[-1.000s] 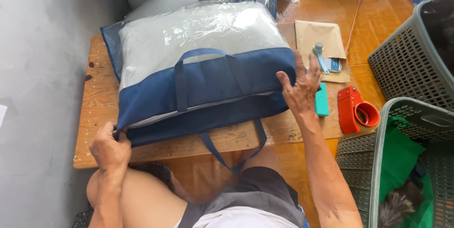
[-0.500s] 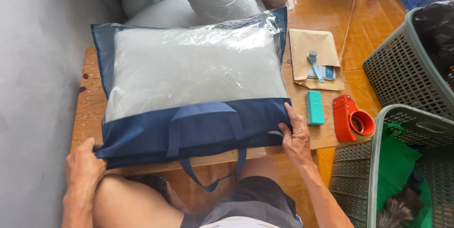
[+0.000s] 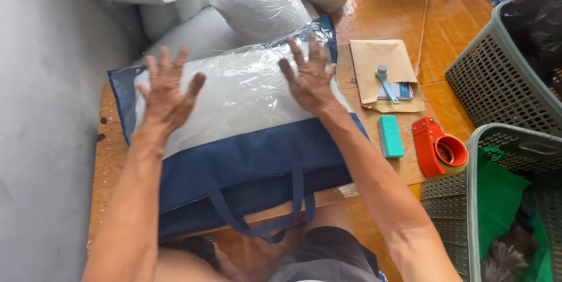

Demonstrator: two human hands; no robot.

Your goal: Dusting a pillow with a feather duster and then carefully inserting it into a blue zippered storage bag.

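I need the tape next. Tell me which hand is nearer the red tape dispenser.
Right. The right hand presses the pillow bag just left of the red tape dispenser; the left hand lies on the bag's far-left side.

Both forearms are bare, no sleeves, no watch, no rings showing on the left hand [image 3: 167,92] or the right hand [image 3: 309,77]. Down at the bottom edge, dark grey fabric shorts [image 3: 328,255] cover the lap, knees bare.

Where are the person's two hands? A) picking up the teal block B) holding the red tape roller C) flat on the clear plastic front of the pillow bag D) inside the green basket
C: the left hand and right hand lie spread on the pillow bag.
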